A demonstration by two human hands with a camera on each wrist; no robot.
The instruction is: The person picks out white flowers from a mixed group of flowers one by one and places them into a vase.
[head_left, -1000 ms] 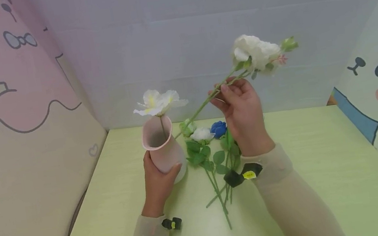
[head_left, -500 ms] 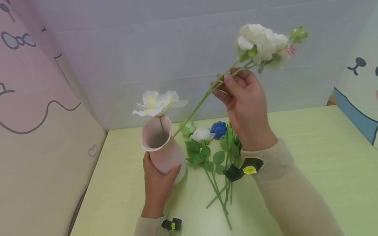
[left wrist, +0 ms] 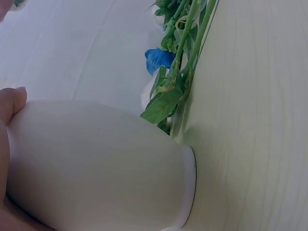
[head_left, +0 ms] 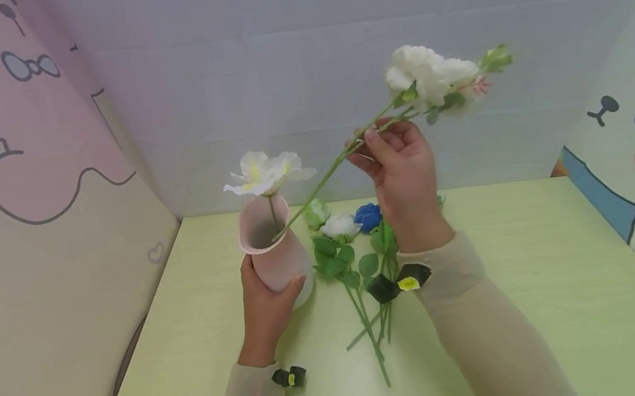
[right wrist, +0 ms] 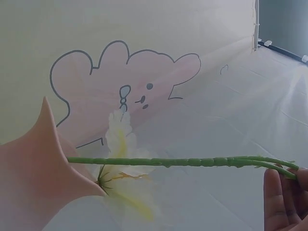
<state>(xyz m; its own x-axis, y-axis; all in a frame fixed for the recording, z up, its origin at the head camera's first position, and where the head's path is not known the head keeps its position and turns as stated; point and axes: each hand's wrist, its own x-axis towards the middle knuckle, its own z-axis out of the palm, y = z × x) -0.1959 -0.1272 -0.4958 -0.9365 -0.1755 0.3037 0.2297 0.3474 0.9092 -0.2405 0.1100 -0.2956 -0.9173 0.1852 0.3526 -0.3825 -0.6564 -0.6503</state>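
Note:
My left hand grips the body of a pale pink vase, which stands on the table and fills much of the left wrist view. One white flower with yellow streaks sits in the vase, its thin stem inside the mouth. In my right hand, thumb and fingers pinch the green stem of a spray of white flowers with a green bud. This stem slants down to the left, its lower end at the vase's mouth. In the right wrist view it meets the flared rim.
Right of the vase, several artificial flowers lie on the pale table: a blue rose, a white one and a greenish one, with leafy stems toward me. Cloth walls with cartoon animals enclose the table's back and sides.
My right hand first rose to the right with the flower spray, then came back left. The stem's lower end moved from behind the vase's rim to over its mouth. My left hand stayed put.

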